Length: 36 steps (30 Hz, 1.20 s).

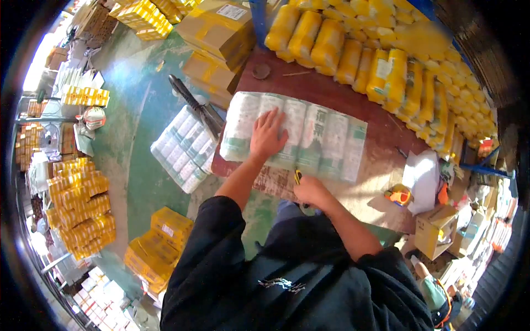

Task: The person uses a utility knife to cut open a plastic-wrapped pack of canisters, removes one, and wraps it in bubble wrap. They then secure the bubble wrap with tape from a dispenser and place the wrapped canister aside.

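Note:
A wide pack of white rolls [292, 132] in clear film with green print lies on the reddish-brown table [276, 74]. My left hand [269, 135] rests flat on the left part of the pack, fingers spread, holding nothing. Just below the pack's front edge, near its middle, my right hand [310, 191] is closed round a yellow and black cutter [298, 176]. The cutter's tip is close to the film; whether it touches cannot be made out.
Yellow-wrapped packs [331, 47] are piled behind the table. Cardboard boxes [212, 27] stand at its back left. A second white pack [185, 149] lies left of it. An orange tape dispenser [398, 195] sits at the right, near an open carton [434, 231]. Another person [433, 289] is at lower right.

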Tool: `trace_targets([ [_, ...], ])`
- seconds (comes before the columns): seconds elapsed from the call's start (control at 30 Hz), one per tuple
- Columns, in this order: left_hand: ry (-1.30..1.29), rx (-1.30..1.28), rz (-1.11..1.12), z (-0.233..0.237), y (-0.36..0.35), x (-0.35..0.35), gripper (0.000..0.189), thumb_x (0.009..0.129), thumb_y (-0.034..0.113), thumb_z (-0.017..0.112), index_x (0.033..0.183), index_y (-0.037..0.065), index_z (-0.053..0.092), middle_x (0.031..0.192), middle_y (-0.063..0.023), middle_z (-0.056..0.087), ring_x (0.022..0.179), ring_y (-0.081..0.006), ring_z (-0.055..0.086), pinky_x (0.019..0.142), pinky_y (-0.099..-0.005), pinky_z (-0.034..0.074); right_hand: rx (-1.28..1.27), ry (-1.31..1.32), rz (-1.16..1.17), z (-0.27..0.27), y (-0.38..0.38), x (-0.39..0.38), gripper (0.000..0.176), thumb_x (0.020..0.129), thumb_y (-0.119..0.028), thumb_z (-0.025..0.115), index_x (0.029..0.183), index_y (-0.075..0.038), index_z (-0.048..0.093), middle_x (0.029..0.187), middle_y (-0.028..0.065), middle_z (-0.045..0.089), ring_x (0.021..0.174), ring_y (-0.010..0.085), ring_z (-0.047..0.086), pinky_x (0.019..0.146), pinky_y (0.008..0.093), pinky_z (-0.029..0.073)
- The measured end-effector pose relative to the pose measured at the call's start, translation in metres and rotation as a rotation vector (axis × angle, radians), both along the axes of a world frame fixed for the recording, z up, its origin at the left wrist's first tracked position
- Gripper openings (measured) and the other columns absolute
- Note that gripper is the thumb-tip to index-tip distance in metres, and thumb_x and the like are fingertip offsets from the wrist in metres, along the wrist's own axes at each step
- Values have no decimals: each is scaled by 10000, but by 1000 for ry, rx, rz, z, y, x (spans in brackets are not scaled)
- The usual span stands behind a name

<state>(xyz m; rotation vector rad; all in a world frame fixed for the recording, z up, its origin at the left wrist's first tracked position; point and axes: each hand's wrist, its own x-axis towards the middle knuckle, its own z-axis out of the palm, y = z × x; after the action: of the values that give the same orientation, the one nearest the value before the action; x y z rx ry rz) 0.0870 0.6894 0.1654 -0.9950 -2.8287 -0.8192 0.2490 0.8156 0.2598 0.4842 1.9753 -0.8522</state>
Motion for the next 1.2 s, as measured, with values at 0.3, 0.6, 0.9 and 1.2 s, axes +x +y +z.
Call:
trace_targets([
  [0.3, 76, -86, -733, -8, -2, 16, 400, 794, 94, 647, 1189, 132, 701, 1452, -79, 553, 1398, -276, 468, 1167, -458, 378, -1, 164, -145, -30, 9, 56, 435, 911, -288, 584, 1180, 54, 603, 1058, 311, 697, 1021, 487, 669, 903, 539, 524],
  [0.6, 96, -336, -1056, 36, 17, 17, 173, 784, 120, 657, 952, 119, 699, 1083, -73, 669, 1089, -269, 621, 949, -419, 480, -363, 393, -610, -68, -2, 106, 296, 960, -243, 589, 1131, -1, 574, 842, 165, 704, 751, 278, 705, 703, 432, 542],
  [0.9, 76, -682, -1148, 57, 29, 0, 167, 753, 132, 691, 920, 134, 683, 985, -65, 684, 1055, -277, 632, 928, -425, 481, -479, 411, -812, -85, -34, 86, 306, 970, -276, 585, 1038, 18, 534, 835, 144, 689, 733, 270, 694, 660, 422, 540],
  [1.2, 68, -655, -1150, 61, 28, -4, 199, 702, 96, 709, 891, 123, 654, 958, -52, 668, 1049, -277, 626, 921, -424, 485, -497, 453, -935, -85, -72, 80, 159, 1004, -183, 512, 958, -30, 501, 771, 97, 657, 644, 175, 618, 587, 346, 494],
])
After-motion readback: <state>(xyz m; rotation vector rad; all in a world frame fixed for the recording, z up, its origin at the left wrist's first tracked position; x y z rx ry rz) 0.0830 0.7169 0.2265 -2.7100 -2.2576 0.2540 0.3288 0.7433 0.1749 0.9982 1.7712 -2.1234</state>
